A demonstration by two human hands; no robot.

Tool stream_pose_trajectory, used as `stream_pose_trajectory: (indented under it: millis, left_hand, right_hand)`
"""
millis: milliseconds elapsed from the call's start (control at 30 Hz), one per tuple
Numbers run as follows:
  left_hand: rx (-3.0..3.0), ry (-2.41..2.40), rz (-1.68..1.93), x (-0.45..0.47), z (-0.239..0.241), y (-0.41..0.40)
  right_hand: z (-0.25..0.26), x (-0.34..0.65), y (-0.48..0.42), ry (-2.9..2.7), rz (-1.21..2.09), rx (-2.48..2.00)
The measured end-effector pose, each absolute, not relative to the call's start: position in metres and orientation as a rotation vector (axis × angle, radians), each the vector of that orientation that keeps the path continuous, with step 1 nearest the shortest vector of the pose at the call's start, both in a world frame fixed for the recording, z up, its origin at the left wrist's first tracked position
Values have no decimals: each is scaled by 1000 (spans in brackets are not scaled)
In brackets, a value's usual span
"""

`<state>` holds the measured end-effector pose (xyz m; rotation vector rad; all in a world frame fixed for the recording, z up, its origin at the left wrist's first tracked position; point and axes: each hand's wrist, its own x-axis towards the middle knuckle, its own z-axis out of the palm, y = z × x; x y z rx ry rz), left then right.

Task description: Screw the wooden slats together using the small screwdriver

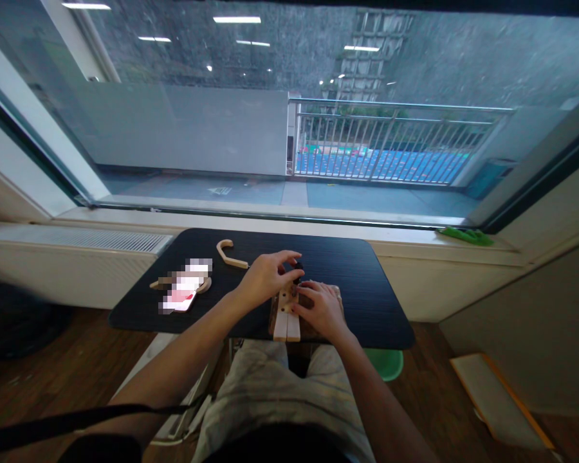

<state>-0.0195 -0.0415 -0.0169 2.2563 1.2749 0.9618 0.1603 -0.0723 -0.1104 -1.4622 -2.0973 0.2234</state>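
My left hand (273, 273) is closed, thumb and fingers pinching a small dark piece (298, 266) at the far end of a pale wooden part. This wooden part (285, 325) has several dark holes and a split front end, and it lies near the front edge of the black table (367, 283). My right hand (322, 305) presses its fingertips on the wooden part from the right, holding it steady. Beneath that hand is a brown object, mostly hidden. A pale wooden hook-shaped piece (226, 256) rests on the table behind my left forearm.
A phone (183, 299), partly blurred out, lies at the table's left with wooden pieces beside it. A windowsill (270, 222) borders the table's far edge, with a green cloth (466, 236) at right. A green basin (386, 364) stands below the table.
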Motion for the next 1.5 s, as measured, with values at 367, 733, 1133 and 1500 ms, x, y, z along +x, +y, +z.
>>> stream_pose_trajectory:
  millis: [367, 733, 1133, 1500]
  left_hand:
    - [2250, 1285, 887, -18, -12, -45]
    - [2252, 1262, 870, -20, -10, -43]
    - [2262, 1233, 911, -19, -13, -45]
    - [2274, 1240, 882, -19, -12, -45]
  right_hand:
    - [-110, 161, -73, -2102, 218, -1443]
    - [-108, 161, -74, -2107, 218, -1448]
    - [-110, 162, -73, -2100, 235, -1455]
    - [-110, 162, -73, -2093, 253, -1452]
